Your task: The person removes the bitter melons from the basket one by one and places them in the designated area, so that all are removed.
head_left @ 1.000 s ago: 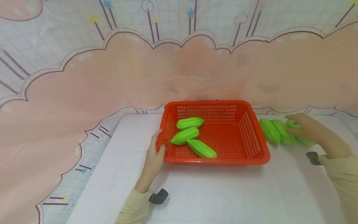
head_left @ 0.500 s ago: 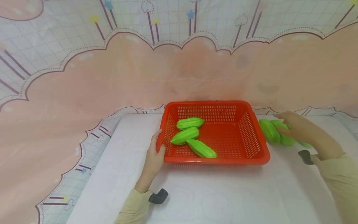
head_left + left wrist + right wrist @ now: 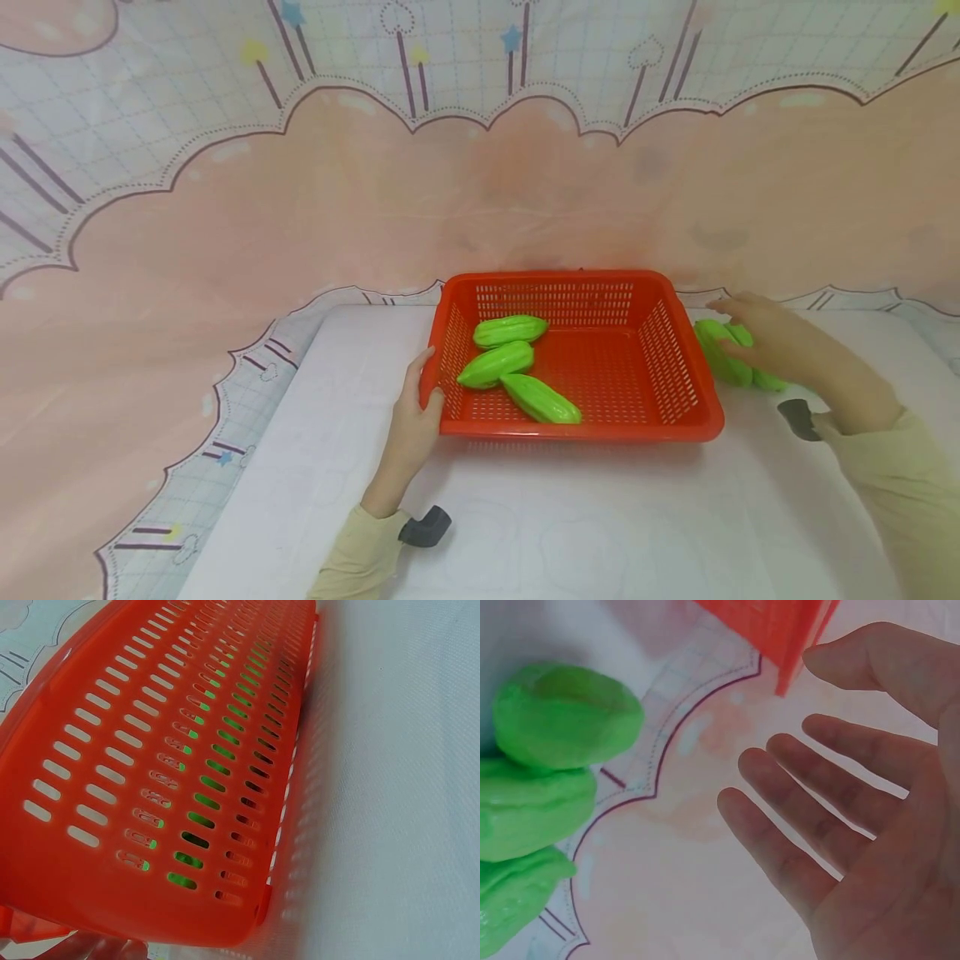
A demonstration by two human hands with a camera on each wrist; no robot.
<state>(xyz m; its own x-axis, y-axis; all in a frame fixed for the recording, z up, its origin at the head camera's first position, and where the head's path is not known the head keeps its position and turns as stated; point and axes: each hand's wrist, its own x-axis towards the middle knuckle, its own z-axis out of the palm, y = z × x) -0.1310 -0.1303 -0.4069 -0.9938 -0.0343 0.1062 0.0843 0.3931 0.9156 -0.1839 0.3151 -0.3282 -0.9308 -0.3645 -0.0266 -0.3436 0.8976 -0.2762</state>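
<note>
L hand (image 3: 414, 421) grip clamped on red perforated plastic basket (image 3: 592, 430) w/ 3 ridged oblong green fruits (image 3: 497, 364) inside; R hand (image 3: 783, 342) grip apart, nr 3 similar fruits (image 3: 568, 716), white table (image 3: 585, 517), R of basket.

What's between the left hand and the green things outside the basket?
The red basket, with three green pieces inside; the head view shows it.

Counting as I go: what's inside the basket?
In the basket, three green fruits, toward the left. The near rim hides the floor just behind it and perhaps the nearest fruit's edge.
</note>
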